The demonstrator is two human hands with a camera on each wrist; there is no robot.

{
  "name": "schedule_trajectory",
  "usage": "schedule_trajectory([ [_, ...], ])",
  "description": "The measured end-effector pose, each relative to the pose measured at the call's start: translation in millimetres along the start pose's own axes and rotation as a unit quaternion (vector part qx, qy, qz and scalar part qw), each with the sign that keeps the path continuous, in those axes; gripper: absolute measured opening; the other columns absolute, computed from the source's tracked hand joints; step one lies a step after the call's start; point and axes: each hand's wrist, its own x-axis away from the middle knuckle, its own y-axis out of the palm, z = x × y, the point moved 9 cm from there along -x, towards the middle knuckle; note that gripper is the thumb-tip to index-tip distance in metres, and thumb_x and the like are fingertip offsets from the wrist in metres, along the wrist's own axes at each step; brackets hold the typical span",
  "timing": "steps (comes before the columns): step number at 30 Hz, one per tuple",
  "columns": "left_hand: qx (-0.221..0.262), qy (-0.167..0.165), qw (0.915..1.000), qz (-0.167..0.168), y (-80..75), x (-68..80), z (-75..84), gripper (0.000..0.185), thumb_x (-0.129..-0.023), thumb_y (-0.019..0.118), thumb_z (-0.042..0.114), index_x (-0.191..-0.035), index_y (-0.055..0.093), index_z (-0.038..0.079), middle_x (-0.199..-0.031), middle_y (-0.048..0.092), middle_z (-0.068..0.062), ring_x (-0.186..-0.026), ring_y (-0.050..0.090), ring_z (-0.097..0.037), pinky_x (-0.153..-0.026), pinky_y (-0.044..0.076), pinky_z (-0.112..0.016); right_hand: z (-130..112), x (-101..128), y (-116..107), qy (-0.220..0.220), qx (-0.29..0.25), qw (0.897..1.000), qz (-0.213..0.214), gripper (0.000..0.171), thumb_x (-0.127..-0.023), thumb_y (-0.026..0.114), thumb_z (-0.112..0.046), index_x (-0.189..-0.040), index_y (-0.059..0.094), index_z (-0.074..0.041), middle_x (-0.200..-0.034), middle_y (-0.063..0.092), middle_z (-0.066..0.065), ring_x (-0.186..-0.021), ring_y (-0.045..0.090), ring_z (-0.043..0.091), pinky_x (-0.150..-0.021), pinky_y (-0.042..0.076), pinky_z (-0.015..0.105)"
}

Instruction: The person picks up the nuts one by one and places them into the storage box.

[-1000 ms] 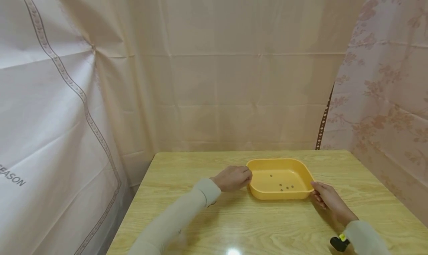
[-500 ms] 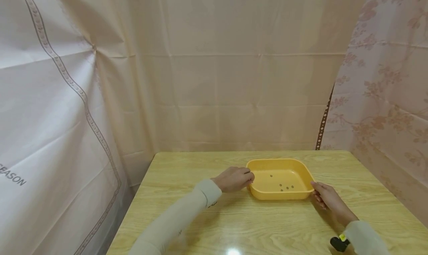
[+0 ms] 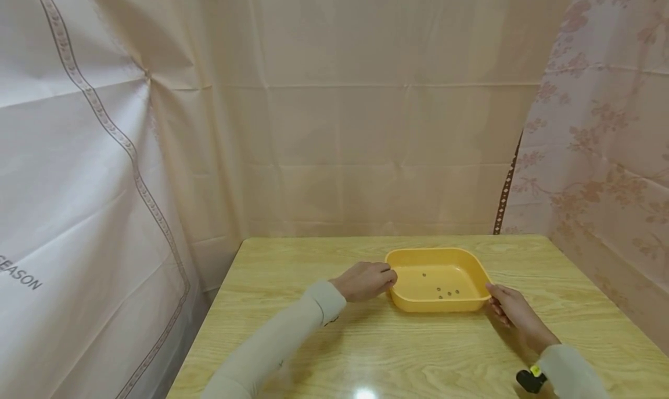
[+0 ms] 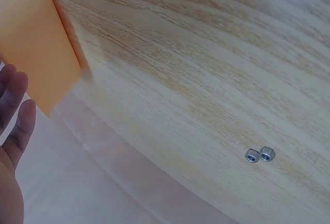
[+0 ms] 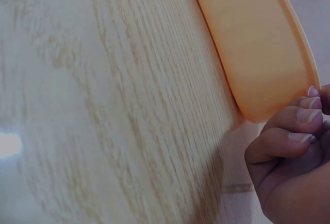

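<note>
A yellow plastic tray [image 3: 439, 306] sits on the wooden table, with several small metal nuts [image 3: 449, 294] scattered over its floor. At its left rim is my left hand [image 3: 366, 280], fingers curled over the edge; in the left wrist view some of those fingers [image 4: 25, 123] show beside the tray's outer wall [image 4: 38, 44]. My right hand [image 3: 514, 312] pinches the right front corner, thumb on top of the rim and other fingers curled below. The right wrist view shows those curled fingers [image 5: 291, 131] against the tray's end [image 5: 258, 54].
Two more metal nuts [image 4: 259, 155] lie close together on the table [image 4: 180, 80], seen only in the left wrist view. A black and yellow device [image 3: 530, 380] is at the right cuff. Cloth curtains [image 3: 376, 126] hang behind the table and at both sides.
The left fingers have shifted slightly to the right over the tray's rim since a second ago. The tray, its nuts and the right hand have stayed put.
</note>
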Motion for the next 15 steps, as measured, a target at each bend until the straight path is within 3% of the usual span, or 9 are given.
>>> schedule_trajectory([
  [6, -0.001, -0.009, 1.0, 0.002, 0.1, 2.3, -2.1, 0.017, -0.11, 0.051, 0.023, -0.109, 0.067, 0.017, -0.1, 0.064, 0.006, -0.08, 0.053, -0.003, -0.069, 0.043, -0.014, 2, -2, 0, 0.004, 0.003, 1.0, -0.005, 0.049, -0.111, 0.038, -0.048, -0.087, 0.049, -0.006, -0.07, 0.044, -0.002, -0.054, 0.04, 0.009, -0.05, 0.04, 0.025],
  [15, 0.057, -0.051, 0.997, -0.014, 5.9, 16.5, -20.0, 0.015, -0.111, 0.047, 0.017, -0.115, 0.061, 0.014, -0.104, 0.064, 0.004, -0.085, 0.057, -0.004, -0.077, 0.048, -0.018, 1, 1, 0, 0.002, 0.001, 1.0, -0.005, 0.05, -0.11, 0.038, -0.05, -0.088, 0.049, -0.007, -0.071, 0.044, -0.002, -0.056, 0.04, 0.009, -0.051, 0.04, 0.024],
])
